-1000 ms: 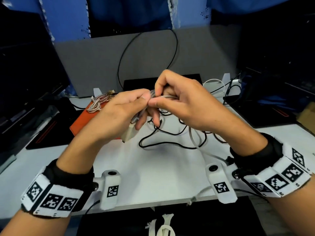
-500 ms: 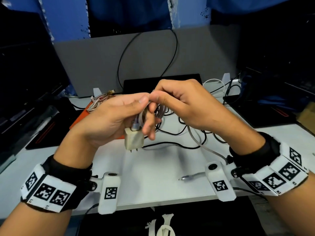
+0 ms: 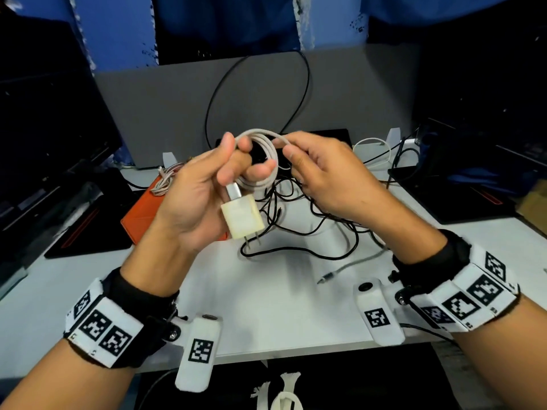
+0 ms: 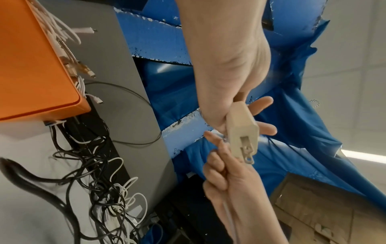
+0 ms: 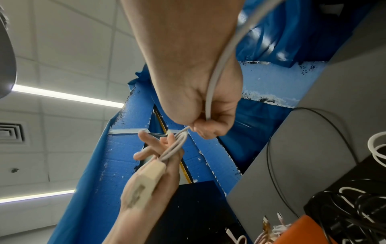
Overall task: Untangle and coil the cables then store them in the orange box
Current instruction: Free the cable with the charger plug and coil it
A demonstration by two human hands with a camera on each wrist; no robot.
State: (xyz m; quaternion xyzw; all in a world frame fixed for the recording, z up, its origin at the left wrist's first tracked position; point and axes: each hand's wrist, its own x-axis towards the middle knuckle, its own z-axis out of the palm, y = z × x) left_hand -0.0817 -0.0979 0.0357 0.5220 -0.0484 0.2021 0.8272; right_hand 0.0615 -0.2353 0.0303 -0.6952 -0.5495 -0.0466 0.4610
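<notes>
Above the table (image 3: 266,306), left hand (image 3: 204,196) gripping coiled white cable (image 3: 266,161), right hand (image 3: 328,176) pinching it (head view only shows loops).

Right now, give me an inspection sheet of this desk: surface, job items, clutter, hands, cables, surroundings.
Surface: white desk, partly bare.
Job's things: white charger cable half coiled, beige plug hanging from it; orange box at the left, a coiled cable on it.
Clutter: black mats at both sides.
Grips: left hand holds the coil; right hand pinches the cable.
Cables: black tangle on the desk; loose connector end.
Surroundings: grey partition, blue sheeting.
</notes>
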